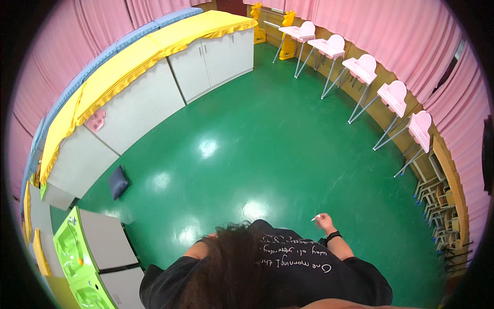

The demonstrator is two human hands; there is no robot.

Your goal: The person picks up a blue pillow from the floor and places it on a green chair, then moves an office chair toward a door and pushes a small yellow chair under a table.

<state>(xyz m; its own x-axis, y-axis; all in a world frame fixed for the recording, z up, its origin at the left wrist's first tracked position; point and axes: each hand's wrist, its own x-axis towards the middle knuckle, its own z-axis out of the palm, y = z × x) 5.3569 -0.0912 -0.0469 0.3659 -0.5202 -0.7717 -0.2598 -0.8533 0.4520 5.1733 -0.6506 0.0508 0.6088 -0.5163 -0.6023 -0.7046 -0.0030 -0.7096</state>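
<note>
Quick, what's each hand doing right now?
Left hand: hidden behind the hair, cannot be told.
Right hand: closed, pinching a small white stick-like thing.

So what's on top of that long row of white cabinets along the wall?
A yellow fringed cloth drapes over the white cabinets, with a blue strip behind it. The countertop itself is covered, so anything under the cloth is hidden.

Five pink high chairs [364, 69] stood along the curtain; one dark cushion [118, 182] lay on the floor.
</note>
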